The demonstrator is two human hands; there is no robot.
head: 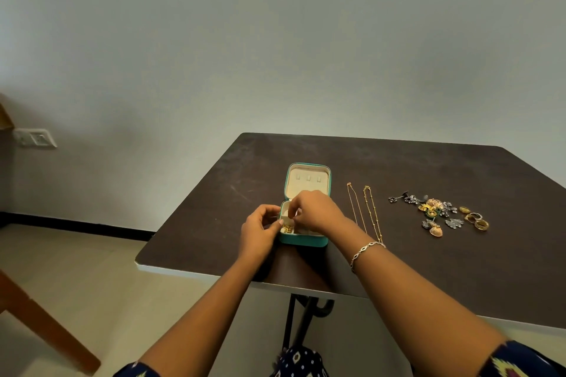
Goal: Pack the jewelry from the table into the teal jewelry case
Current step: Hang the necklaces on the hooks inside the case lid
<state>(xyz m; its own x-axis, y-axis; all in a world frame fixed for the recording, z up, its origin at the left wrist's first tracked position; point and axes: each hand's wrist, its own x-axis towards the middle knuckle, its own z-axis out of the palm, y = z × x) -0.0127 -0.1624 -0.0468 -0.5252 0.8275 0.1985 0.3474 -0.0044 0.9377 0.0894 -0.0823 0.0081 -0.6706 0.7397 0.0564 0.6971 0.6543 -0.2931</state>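
The teal jewelry case (pixel 306 240) lies open near the table's front-left, its cream lid (pixel 308 178) standing up behind. A gold piece (pixel 287 228) sits in its front-left compartment. My left hand (pixel 260 231) curls against the case's left side, fingers at its rim. My right hand (pixel 317 213) hovers over the tray with fingertips pinched together above the compartments; what it pinches is too small to tell. Two gold chains (pixel 366 211) lie straight to the right of the case. Further right is a pile of earrings (pixel 433 213) and several rings (pixel 476 219).
The dark brown table (pixel 428 269) has a white front edge and a black leg below. A wooden chair part (pixel 46 324) stands at the lower left on the floor. A grey wall is behind.
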